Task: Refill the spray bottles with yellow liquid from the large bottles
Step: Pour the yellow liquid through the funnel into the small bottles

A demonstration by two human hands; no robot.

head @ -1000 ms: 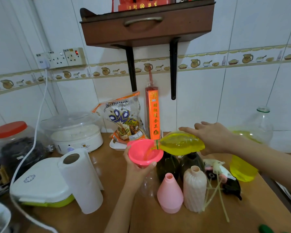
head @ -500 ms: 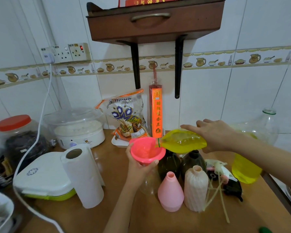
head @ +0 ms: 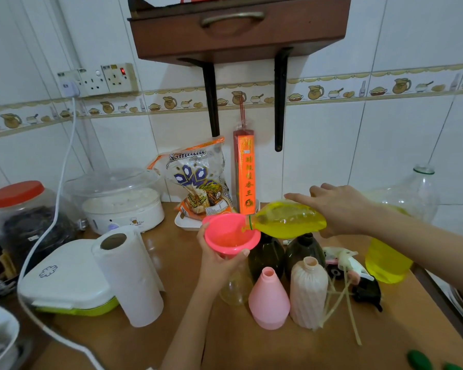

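Note:
My right hand (head: pixel 340 209) grips a large clear bottle of yellow liquid (head: pixel 289 218), tipped sideways with its mouth over a pink funnel (head: pixel 230 235). My left hand (head: pixel 219 259) holds the funnel from below, set in a clear spray bottle (head: pixel 234 288) that is partly hidden behind my hand. In front stand a pink conical bottle (head: pixel 269 300) and a ribbed beige bottle (head: pixel 308 292), both uncapped. Two dark bottles (head: pixel 304 251) stand behind them. Loose spray heads with tubes (head: pixel 350 265) lie to the right.
A second large bottle with yellow liquid (head: pixel 388 260) stands at the right by the counter edge. A paper towel roll (head: pixel 129 276), a white and green box (head: pixel 62 281), a steamer (head: pixel 120 201) and a red-lidded jar (head: pixel 19 209) fill the left. Green caps (head: pixel 422 359) lie front right.
The view has shifted slightly. Both hands hold the same pose, with the large bottle still tipped into the funnel.

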